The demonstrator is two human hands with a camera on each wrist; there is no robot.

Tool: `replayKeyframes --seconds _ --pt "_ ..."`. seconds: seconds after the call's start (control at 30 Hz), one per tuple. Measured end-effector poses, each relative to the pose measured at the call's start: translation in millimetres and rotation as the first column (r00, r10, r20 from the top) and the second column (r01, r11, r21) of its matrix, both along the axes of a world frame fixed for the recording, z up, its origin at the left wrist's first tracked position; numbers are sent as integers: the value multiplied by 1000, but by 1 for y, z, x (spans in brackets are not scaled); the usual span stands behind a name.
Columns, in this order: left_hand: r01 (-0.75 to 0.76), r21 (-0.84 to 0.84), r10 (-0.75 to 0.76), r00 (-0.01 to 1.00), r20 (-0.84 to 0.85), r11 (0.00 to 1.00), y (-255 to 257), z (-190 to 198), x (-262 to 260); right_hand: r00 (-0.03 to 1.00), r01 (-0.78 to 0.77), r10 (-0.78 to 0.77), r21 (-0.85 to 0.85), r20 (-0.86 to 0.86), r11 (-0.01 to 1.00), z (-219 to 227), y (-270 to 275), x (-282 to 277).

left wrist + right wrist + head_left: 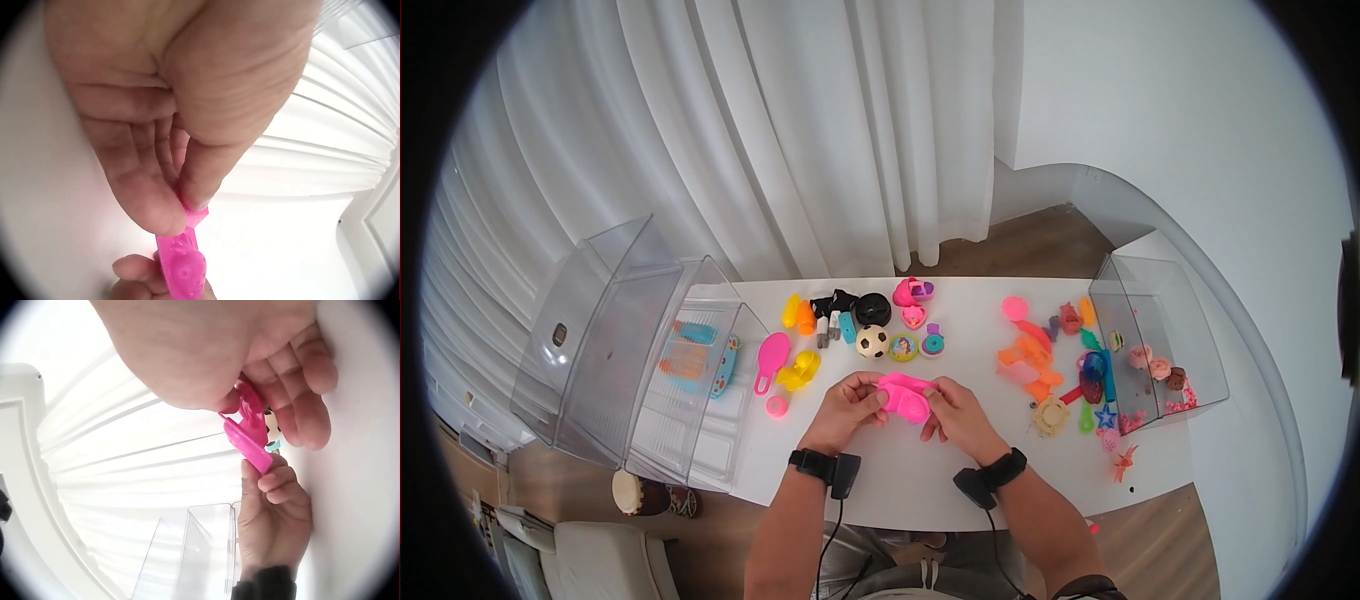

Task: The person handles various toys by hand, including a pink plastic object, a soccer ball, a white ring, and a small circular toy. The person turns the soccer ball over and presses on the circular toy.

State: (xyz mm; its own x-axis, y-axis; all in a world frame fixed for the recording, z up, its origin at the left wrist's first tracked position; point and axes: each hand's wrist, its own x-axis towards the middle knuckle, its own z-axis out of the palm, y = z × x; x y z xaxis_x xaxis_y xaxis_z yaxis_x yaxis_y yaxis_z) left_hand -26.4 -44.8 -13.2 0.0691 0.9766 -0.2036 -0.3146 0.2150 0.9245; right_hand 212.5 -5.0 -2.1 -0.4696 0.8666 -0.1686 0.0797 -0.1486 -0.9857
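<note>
A bright pink moulded plastic toy (905,402) with raised rounded shapes is held between both hands over the front middle of the white table (870,480). My left hand (847,412) pinches its left end between thumb and fingers. At the other end, my right hand (962,415) pinches the edge with thumb and index finger, the remaining fingers loosely bent. From the right wrist view, the pink toy (250,440) shows two flat parts set at an angle. Just beyond the hands sit a small soccer ball (872,341) and a round green-rimmed toy (904,347).
At the left stands a clear plastic bin (600,400) with blue and orange toys inside; another clear box (1200,350) stands at the right. A pink paddle (773,352) and yellow toy (800,371) lie left. Several colourful toys, including an orange one (1028,360), cluster right.
</note>
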Motion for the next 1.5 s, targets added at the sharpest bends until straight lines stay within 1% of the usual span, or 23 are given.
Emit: replayKeyframes --seconds 0.03,0.13,0.27,0.33,0.37,0.43,0.47,0.53,0.57,0.63,0.67,0.73,0.77,0.83,0.9,0.97,1.03,1.13,1.27,1.37,1.43,1.47,1.5 --pt "-6 -2 6 1000 4 1000 0 0 0 999 -49 49 -10 -5 999 -1 0 1" --pt "-16 -24 16 1000 -9 1000 -1 3 1 995 -102 101 -34 -22 994 -1 1 3" --pt "-20 -67 15 997 -75 998 0 4 2 993 -114 114 -21 4 993 -3 1 3" --pt "-21 -67 15 996 -86 998 0 8 4 999 -53 53 -16 5 998 -2 -2 1" --pt "-21 -67 15 995 -98 998 0 11 5 999 -54 54 -16 6 998 1 -4 1" --pt "-23 -57 16 993 -116 998 -1 14 8 1000 -9 9 74 -2 997 6 -8 0" --pt "-23 -46 16 991 -134 999 -1 15 9 1000 -9 9 74 -1 997 7 -9 -2" --pt "-23 -49 16 988 -152 999 1 14 10 998 -23 11 183 66 983 9 -9 -6" --pt "-23 -52 14 985 -170 998 2 13 10 998 -23 11 183 66 983 10 -9 -6" --pt "-28 -48 19 984 -177 998 2 10 9 990 -74 53 156 133 985 11 -8 -5" --pt "-33 -44 25 983 -184 998 2 9 9 990 -73 52 155 132 985 9 -7 -5" --pt "-15 -40 7 982 -189 999 1 8 8 997 4 -15 138 79 990 2 -5 -4" --pt "4 -36 -11 981 -192 999 1 9 7 997 6 -17 138 78 990 2 -4 -3" --pt "13 -31 -18 985 -169 999 1 7 5 995 96 -97 -32 -34 995 2 -1 -2" --pt "20 -25 -24 989 -146 999 1 4 3 991 111 -114 -35 -65 993 3 -2 -1" --pt "13 -18 -14 998 -61 1000 1 2 2 987 125 -128 -39 -97 991 3 -1 -1" --pt "4 -20 -5 999 -52 1000 1 1 2 998 21 -21 0 -59 1000 -1 0 0" --pt "-7 -15 7 998 -58 1000 2 0 2 999 -29 29 -3 -38 1000 0 0 1" --pt "-44 14 45 996 -76 999 2 3 8 996 -65 62 -39 -72 997 -1 3 4" --pt "-21 -8 20 996 -92 1000 4 -1 5 991 -115 111 -57 -70 992 -1 4 5" --pt "-31 -8 30 995 -97 999 2 3 7 990 -137 135 -74 -27 988 1 2 6" --pt "-40 -9 39 994 -103 999 2 6 9 990 -137 136 -74 -26 988 5 0 4" --pt "-41 -10 39 994 -103 999 2 7 9 994 -106 106 -18 5 994 9 -4 2"
